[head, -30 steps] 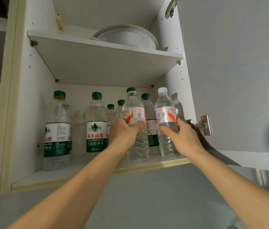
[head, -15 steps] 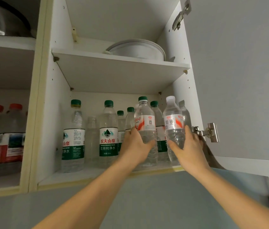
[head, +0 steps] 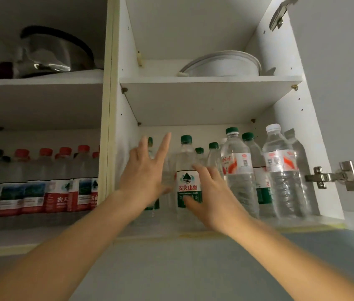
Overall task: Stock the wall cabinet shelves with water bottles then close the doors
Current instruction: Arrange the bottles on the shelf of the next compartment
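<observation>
Both hands are raised into the right compartment of the wall cabinet (head: 115,118), at its lower shelf (head: 232,230). The left hand (head: 144,177) has its fingers spread and straight, holding nothing – it hangs in front of a green-capped bottle (head: 150,141) near the left wall, most of which it hides. The right hand (head: 212,197) is also released, fingers loosely extended; its thumb lies against the green label of the green-capped Nongfu Spring bottle (head: 187,170), which stands upright at the shelf front, though no real grasp shows. To the right stand two bottles with red-and-white labels, one green-capped (head: 238,170), one white-capped (head: 280,168), with more green-capped bottles behind them. The door (head: 345,83) is swung open on the right, its hinge (head: 334,177) showing. On the upper shelf sits a white bowl (head: 221,64). The left compartment holds a row of red-capped bottles (head: 48,181) below – and a metal pot (head: 50,55) above
</observation>
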The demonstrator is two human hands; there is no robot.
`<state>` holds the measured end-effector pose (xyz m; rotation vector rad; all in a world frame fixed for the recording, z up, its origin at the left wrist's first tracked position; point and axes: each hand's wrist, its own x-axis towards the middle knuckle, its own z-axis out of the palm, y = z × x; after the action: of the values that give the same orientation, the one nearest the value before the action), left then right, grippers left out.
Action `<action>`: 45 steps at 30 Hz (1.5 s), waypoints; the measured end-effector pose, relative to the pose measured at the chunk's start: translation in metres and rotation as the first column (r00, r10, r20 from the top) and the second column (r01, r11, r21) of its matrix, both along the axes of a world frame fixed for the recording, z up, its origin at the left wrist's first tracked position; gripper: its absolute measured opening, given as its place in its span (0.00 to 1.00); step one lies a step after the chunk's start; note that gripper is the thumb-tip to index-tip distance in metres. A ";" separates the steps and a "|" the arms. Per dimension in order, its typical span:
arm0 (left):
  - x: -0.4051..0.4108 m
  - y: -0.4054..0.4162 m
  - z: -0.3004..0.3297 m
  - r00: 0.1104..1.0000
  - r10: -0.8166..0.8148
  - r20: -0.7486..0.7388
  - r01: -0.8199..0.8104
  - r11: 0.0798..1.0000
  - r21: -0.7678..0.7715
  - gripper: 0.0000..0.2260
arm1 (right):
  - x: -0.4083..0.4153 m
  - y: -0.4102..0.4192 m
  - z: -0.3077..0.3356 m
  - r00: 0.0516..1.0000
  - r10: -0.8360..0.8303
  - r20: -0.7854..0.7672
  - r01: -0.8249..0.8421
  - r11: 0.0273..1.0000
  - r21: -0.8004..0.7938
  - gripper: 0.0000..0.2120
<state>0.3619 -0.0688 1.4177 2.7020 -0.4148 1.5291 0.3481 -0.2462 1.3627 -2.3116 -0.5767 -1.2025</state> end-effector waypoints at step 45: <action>0.062 0.012 -0.006 0.671 0.734 0.110 -0.689 0.561 0.460 0.55 | 0.109 0.045 0.045 0.716 0.163 -0.679 -0.080 0.985 0.152 0.53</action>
<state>0.4243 -0.0573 1.4116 3.5999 0.4909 1.5473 0.4567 -0.2008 1.4080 -2.3457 -0.3540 -0.2274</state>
